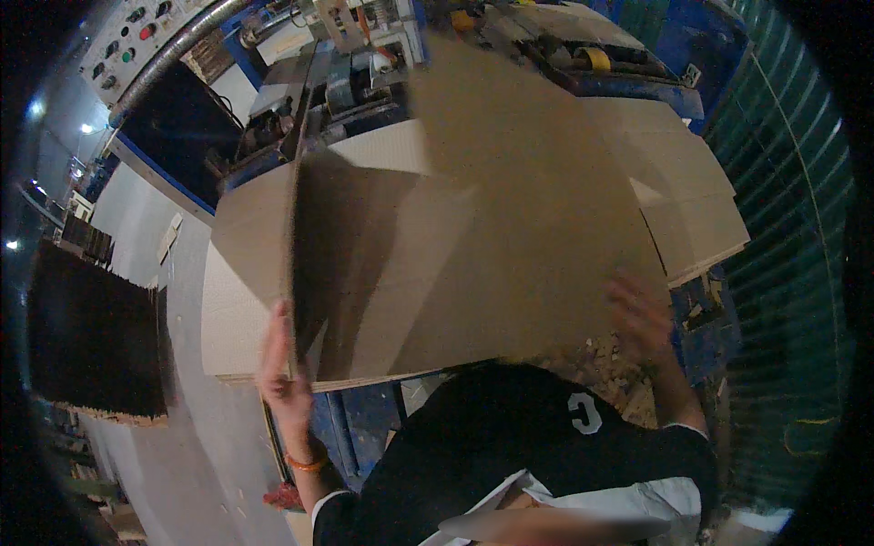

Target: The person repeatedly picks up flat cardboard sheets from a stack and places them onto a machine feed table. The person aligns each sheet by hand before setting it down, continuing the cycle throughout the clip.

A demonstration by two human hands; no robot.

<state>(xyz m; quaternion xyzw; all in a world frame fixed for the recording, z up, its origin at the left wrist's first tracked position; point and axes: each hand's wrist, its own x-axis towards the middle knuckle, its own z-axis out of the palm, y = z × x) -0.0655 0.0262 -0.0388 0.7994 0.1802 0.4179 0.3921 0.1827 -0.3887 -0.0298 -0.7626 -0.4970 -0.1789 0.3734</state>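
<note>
Over a low stack point(237, 337) of card, in front of a machine point(355, 86), I see someone with a big brown sheet point(537, 200). The sheet is in the middle, above the stack, and it looks blurry and a bit tilted. On its left, a thin edge point(292, 209) stands up. I cannot tell if that edge is part of the same sheet.

The left hand point(284, 369) is at the near end of that edge. Its fingers are almost straight and lie along the card. I cannot tell how tight it is. The right hand point(645, 318) is by the near right side of the sheet, with its fingers a little apart. It is too blurry to tell if it has hold of the sheet.

I think the step now is moving the sheet by its two sides. Whether it goes up or down, I cannot say. The next move, I guess, calls for both hands to work together, because such a wide sheet could bend or slip. Little scraps point(628, 373) lie near the right hand.
</note>
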